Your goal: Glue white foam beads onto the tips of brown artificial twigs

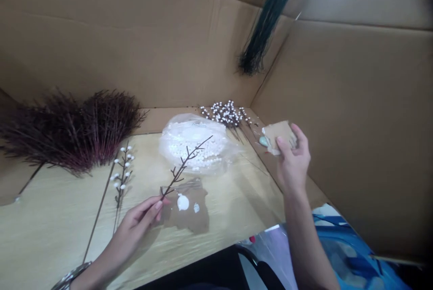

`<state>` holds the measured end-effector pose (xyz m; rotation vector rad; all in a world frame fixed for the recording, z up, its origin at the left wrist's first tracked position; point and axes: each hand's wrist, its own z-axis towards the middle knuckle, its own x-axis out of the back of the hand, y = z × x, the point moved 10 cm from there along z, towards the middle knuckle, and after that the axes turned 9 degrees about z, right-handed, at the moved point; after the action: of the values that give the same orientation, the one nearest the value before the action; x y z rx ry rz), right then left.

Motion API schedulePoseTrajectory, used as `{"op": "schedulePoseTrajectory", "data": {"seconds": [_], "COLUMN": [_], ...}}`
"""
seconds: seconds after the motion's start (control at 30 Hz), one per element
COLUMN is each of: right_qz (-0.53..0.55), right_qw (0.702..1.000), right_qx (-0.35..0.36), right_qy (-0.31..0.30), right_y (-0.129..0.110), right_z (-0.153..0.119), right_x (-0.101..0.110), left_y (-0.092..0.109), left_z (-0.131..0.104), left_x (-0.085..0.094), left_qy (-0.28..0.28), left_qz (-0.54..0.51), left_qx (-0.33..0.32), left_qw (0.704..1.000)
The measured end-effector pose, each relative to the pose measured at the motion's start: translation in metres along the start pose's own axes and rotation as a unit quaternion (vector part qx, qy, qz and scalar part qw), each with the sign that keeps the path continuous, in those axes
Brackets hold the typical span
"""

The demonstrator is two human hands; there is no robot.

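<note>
My left hand (147,215) pinches the lower end of a bare brown artificial twig (184,163), which slants up to the right. Between the fingers of my right hand (293,163) is a small piece of cardboard (279,134), raised at the right side. Beneath the twig, a torn brown cardboard sheet (192,222) bears two white blobs (183,202) that look like glue or paint. Behind it lies a clear plastic bag (199,143) of small white balls. A stem with white berries (122,172) rests left of my left hand.
Dark reddish-brown twigs (74,132) are piled at the left. White-berried stems (226,113) lie at the back, beneath a hanging bundle of dark green strands (267,24). Cardboard walls (365,114) enclose the back and right. A pale green object (263,141) shows beside the held cardboard.
</note>
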<state>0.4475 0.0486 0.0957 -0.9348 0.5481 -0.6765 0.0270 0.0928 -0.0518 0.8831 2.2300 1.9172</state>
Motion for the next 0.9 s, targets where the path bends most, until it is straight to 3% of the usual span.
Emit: {"op": "schedulePoseTrajectory", "data": {"seconds": [0.1,0.2,0.23,0.3,0.5,0.73,0.9], "right_qz": [-0.031,-0.026,-0.022,-0.022,-0.058,-0.117,-0.175], "right_qw": [0.984,0.921,0.905,0.906,0.924,0.918,0.923], "right_qx": [-0.145,-0.295,-0.309,-0.298,-0.248,-0.201,-0.121], "right_qy": [-0.103,-0.253,-0.292,-0.299,-0.285,-0.321,-0.319], "right_y": [0.034,0.065,0.068,0.068,0.068,0.064,0.054], "right_z": [-0.044,-0.133,-0.158,-0.184,-0.179,-0.178,-0.180], "right_x": [-0.002,-0.036,-0.047,-0.060,-0.068,-0.073,-0.074], "left_y": [0.010,0.018,0.019,0.021,0.017,0.017,0.018], "left_z": [-0.001,-0.001,-0.001,-0.001,-0.002,-0.001,-0.001], "left_x": [-0.003,-0.004,-0.005,-0.005,-0.006,-0.008,-0.009], "left_qy": [-0.009,-0.013,-0.013,-0.010,-0.010,-0.012,-0.018], "left_qz": [0.003,-0.004,-0.009,-0.019,-0.034,-0.038,-0.048], "left_qx": [-0.021,-0.039,-0.044,-0.051,-0.054,-0.072,-0.077], "left_qw": [1.000,0.999,0.999,0.998,0.998,0.997,0.996]}}
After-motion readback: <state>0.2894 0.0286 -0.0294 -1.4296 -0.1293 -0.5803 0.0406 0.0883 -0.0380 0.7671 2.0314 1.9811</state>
